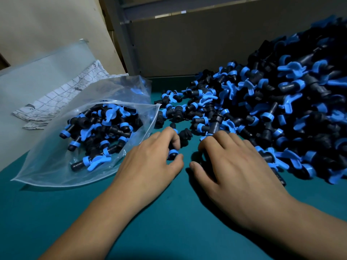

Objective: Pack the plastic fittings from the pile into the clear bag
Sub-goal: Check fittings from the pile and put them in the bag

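Note:
A big pile of black and blue plastic fittings (272,102) covers the right half of the green table. The clear bag (56,166) lies open at the left, its mouth toward the pile, with several fittings (101,132) inside. My left hand (150,162) is just right of the bag's mouth, and its curled fingers and thumb grip a black and blue fitting (172,153). My right hand (232,162) lies palm down at the pile's near edge, fingers curled over dark fittings that it mostly hides.
A stack of flat clear bags (37,76) and a printed paper sheet (62,94) lie behind the open bag. A grey board wall (187,47) closes the back. Bare green table surface (169,231) lies between and below my forearms.

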A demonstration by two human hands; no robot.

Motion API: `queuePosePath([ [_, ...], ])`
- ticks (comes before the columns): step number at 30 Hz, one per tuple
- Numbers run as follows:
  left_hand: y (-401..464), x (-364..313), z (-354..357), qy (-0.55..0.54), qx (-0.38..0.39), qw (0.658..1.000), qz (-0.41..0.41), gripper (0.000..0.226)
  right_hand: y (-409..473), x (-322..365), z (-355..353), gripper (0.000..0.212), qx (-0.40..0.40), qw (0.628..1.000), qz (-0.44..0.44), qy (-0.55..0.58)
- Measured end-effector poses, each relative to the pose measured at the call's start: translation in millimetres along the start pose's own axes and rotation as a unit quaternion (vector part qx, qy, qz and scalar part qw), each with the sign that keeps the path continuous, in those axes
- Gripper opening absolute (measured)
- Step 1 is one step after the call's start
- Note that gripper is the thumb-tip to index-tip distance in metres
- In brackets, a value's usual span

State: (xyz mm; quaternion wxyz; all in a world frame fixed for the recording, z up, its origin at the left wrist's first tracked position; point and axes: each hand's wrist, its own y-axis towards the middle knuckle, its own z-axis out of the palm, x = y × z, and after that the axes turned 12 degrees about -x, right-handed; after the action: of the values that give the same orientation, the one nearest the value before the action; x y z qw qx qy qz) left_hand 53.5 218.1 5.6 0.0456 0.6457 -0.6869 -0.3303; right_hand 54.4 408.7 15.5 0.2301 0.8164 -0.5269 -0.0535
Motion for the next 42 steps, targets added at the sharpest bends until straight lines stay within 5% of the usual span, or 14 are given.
queuePosePath([
  [4, 1, 3, -2, -0.044, -0.017, 0.998, -0.031, 0.024, -1, -2, 3, 0.034, -0.021, 0.999, 0.005, 0.025],
  [6, 2, 2, -3, -0.175, -0.055, 0.979, -0.088, 0.02, -1, -4, 3, 0.035, -0.047, 0.997, 0.015, 0.067],
  [10, 6, -7, -5, -0.457, -0.053, 0.857, -0.231, 0.012, -4, -5, 3, 0.045, -0.101, 0.989, 0.021, 0.103],
  [15, 5, -9, -5, -0.546, -0.03, 0.811, -0.206, 0.021, -2, -4, 5, 0.027, -0.148, 0.979, -0.041, 0.136],
  [22, 7, -13, -14, -0.613, -0.009, 0.736, -0.287, 0.027, 1, -14, 0, 0.022, -0.129, 0.929, 0.046, 0.345],
  [28, 8, -12, -9, -0.616, -0.021, 0.749, -0.242, 0.004, 6, -16, 1, 0.009, -0.185, 0.938, 0.027, 0.292],
  [35, 7, -12, -6, -0.547, -0.07, 0.815, -0.176, 0.021, 4, -19, 1, 0.023, -0.238, 0.93, 0.015, 0.279],
  [42, 12, -7, -22, -0.563, -0.099, 0.774, -0.273, 0.028, 5, -18, 3, 0.013, -0.203, 0.936, 0.048, 0.283],
])
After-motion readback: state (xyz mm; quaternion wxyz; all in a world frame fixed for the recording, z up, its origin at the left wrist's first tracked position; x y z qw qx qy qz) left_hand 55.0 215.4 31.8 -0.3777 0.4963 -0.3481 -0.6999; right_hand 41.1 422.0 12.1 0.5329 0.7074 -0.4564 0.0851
